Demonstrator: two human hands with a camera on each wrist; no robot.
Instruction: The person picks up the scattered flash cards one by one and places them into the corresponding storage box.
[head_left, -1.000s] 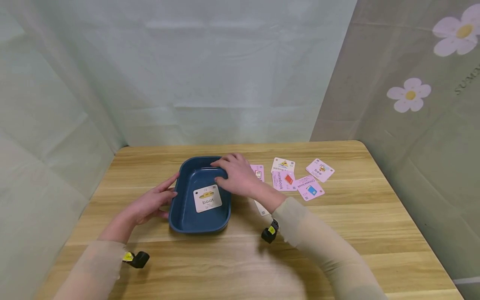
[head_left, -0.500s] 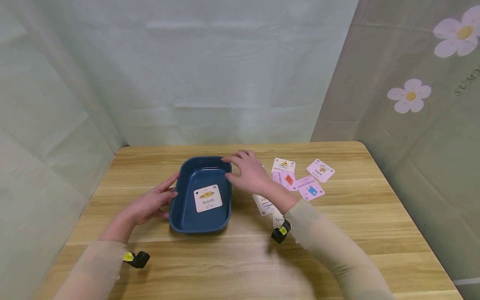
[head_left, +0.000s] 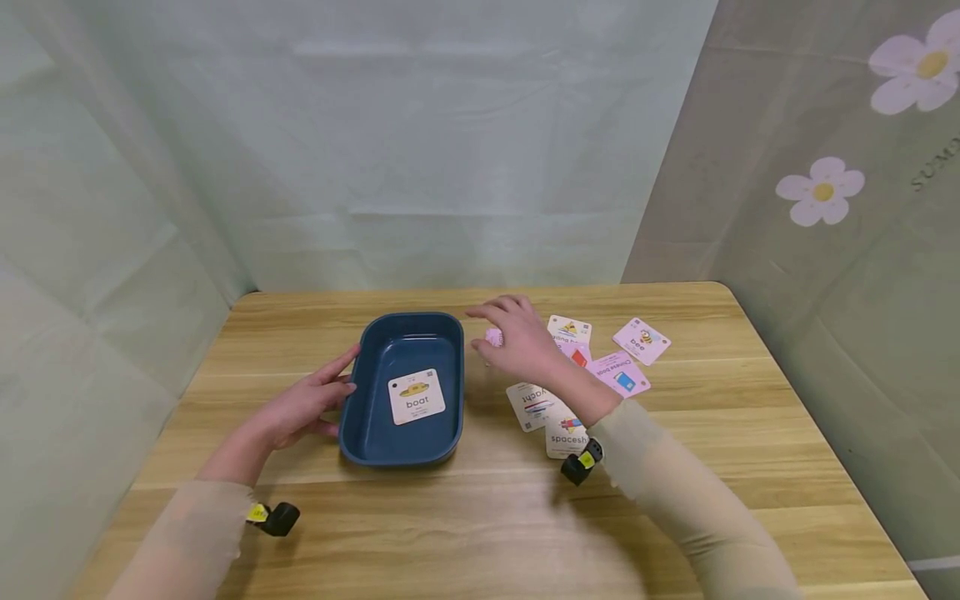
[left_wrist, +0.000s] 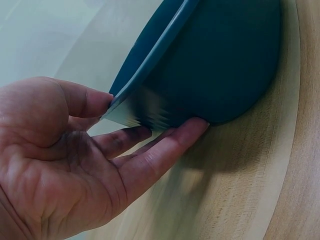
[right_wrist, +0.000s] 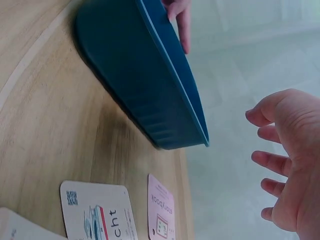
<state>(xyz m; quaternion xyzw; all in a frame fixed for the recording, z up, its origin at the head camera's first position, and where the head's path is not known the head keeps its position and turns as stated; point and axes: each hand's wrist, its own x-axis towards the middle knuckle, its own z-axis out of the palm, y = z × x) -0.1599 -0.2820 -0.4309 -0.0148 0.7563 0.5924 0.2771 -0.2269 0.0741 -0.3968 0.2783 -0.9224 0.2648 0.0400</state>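
Observation:
A dark blue tray (head_left: 401, 457) stands on the wooden table with a "boat" card (head_left: 417, 397) lying in it. My left hand (head_left: 307, 406) rests against the tray's left side; in the left wrist view one fingertip meets the rim and other fingers extend along the outer wall. Right of the tray, my right hand (head_left: 521, 342) hovers with fingers spread and nothing in its grasp. Under that hand lies a pink "storybook" card (right_wrist: 161, 207), mostly hidden in the head view. Closer to me are a "yacht" card (head_left: 525, 408) and a "spaceship" card (head_left: 566, 440).
Farther right, a sailing boat card (head_left: 568, 327), a notebook card (head_left: 576, 353) and a "Chinese book" card (head_left: 618, 375) overlap in a cluster. A "bee" card (head_left: 641, 341) lies apart from them. Pale curtains (head_left: 450, 167) surround the table (head_left: 420, 533) at the back and sides.
My right hand has moved right, from over the tray's rim to above the cards, uncovering the yacht and spaceship cards. The left hand and tray stay in place.

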